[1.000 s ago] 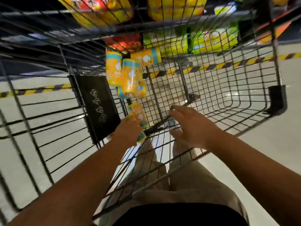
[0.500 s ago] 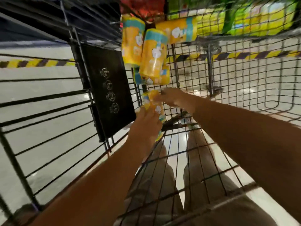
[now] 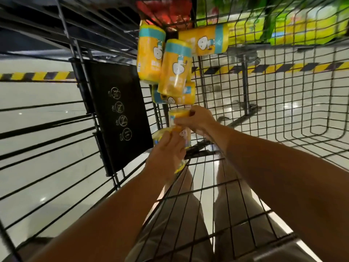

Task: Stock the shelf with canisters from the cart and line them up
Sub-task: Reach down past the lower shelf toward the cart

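A black wire cart (image 3: 264,114) fills the view, its edges cut off on every side. Through the mesh shows a pale glossy floor (image 3: 37,114) crossed by a yellow-and-black striped line (image 3: 35,76). The person's beige trousers (image 3: 179,224) show below the cart's floor bars. A black panel (image 3: 117,118) with small white round symbols, too small to read, hangs on the cart's left wall. At the top, beyond the wire, blurred green packages (image 3: 302,21) and red packages (image 3: 166,8) cannot be identified. Four yellow canisters with teal bands (image 3: 174,67) lie piled in the far corner of the cart, the lowest half hidden under the others. Just below them, the right hand (image 3: 196,120) has its fingers curled round the upper part of an upright canister (image 3: 184,133). Beside it and touching it, the left hand (image 3: 168,154) grips a second canister (image 3: 160,134). Only this one's pale rim and a yellow sliver under the palm show, so its label cannot be made out.
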